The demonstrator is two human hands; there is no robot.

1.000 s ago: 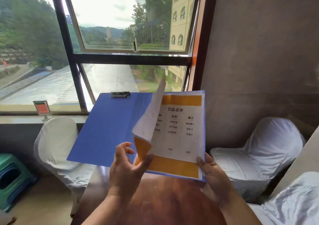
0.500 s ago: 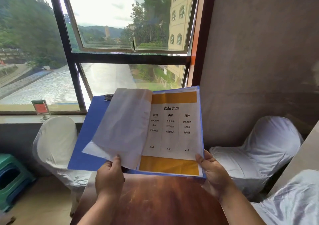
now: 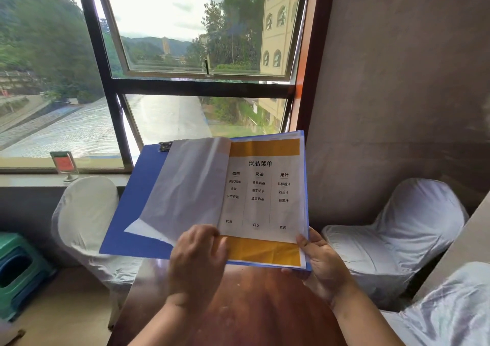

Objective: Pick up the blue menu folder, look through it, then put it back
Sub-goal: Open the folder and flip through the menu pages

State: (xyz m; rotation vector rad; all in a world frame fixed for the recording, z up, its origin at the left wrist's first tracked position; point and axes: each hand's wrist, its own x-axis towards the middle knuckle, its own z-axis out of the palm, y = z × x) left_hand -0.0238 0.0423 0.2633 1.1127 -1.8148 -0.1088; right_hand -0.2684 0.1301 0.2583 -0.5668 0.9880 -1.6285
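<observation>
The blue menu folder [image 3: 132,213] is held open in the air above the brown table [image 3: 252,306], in front of the window. Its right half shows a white and orange drinks page [image 3: 265,194] with three columns of text and prices. A turned white sheet [image 3: 188,186] lies flat over the left half. My right hand [image 3: 322,263] grips the folder's lower right corner from below, thumb on the page. My left hand [image 3: 197,260] sits at the bottom edge near the spine, fingers on the lower corner of the drinks page; whether it pinches the paper is unclear.
Two white-covered chairs stand beyond the table, one at the left [image 3: 84,221] and one at the right [image 3: 397,234]. A small red sign [image 3: 64,164] stands on the window sill. Green and blue stools [image 3: 18,271] are stacked at the far left. The wall is at the right.
The white sheet, upright a second ago, has swung over and settled on the left half. My left hand let it go and slid right to the drinks page's bottom corner.
</observation>
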